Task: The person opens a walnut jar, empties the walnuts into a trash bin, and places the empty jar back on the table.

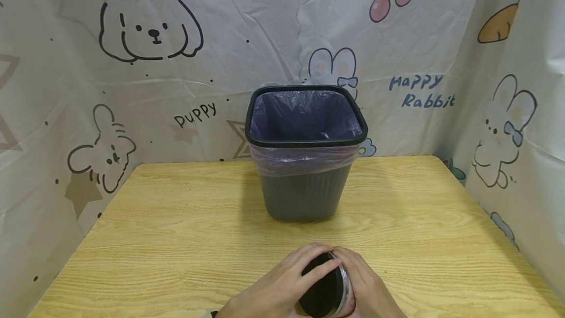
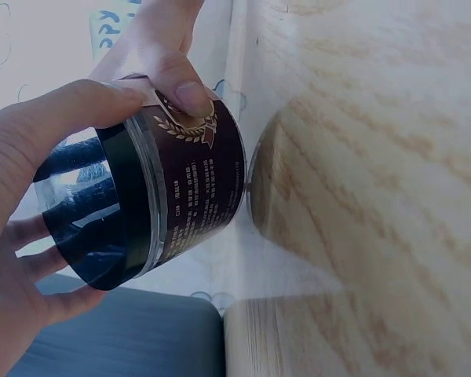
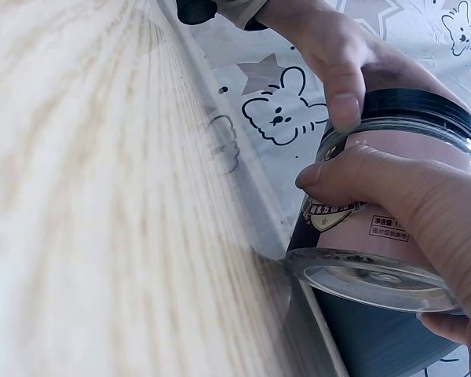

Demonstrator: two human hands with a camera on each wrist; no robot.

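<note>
Near the table's front edge, a clear jar (image 3: 408, 196) with a black screw lid (image 1: 324, 291) is held between both hands. Its label (image 2: 204, 177) is dark brown on one side and pink on the other, with a gold wreath emblem and printed characters. My left hand (image 1: 278, 286) grips the lid, fingers spread over its top and rim. From the other side my right hand (image 1: 371, 286) holds the jar's body, thumb across the label. The jar tilts, and its base is close to the tabletop; whether they touch I cannot tell.
Beyond the hands stands a dark grey trash bin (image 1: 304, 195) with a black rim and a purplish plastic liner (image 1: 304, 158). It sits on the wood-grain table (image 1: 176, 229). A white curtain (image 1: 265, 23) with cartoon prints encloses the back and both sides.
</note>
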